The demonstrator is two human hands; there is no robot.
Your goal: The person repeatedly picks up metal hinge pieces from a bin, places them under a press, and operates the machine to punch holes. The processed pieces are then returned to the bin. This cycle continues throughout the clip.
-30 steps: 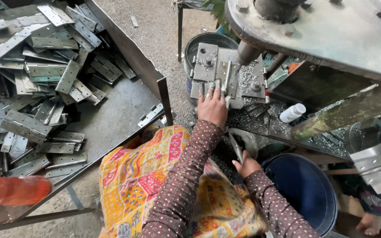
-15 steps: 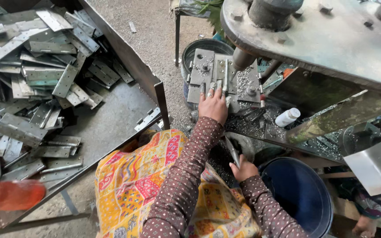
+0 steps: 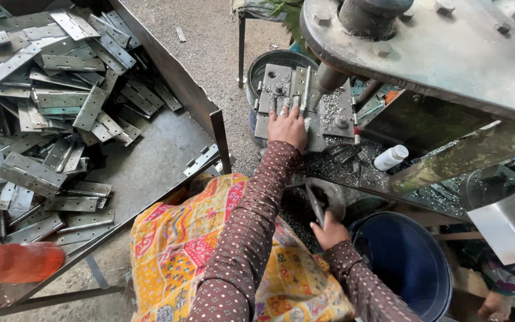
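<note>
A wide metal tray [image 3: 150,173] on the left holds a heap of flat hinge plates [image 3: 49,113], dumped loose. On the press worktop [image 3: 341,167] far ahead lies a grey die plate [image 3: 293,101]; the left hand [image 3: 287,126] lies spread and flat across it, pinning a hinge piece rather than gripping. The right hand [image 3: 329,229] is wrapped around a lever handle [image 3: 315,203], near a dark blue bucket [image 3: 406,262] whose contents stay unseen.

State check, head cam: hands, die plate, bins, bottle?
left hand: flat on the die plate, fingers spread
right hand: gripping a metal lever
metal lever: held
die plate: strewn with metal chips
hinge plates: heaped loose in the tray
blue bucket: open
white bottle: lying down, capped
</note>
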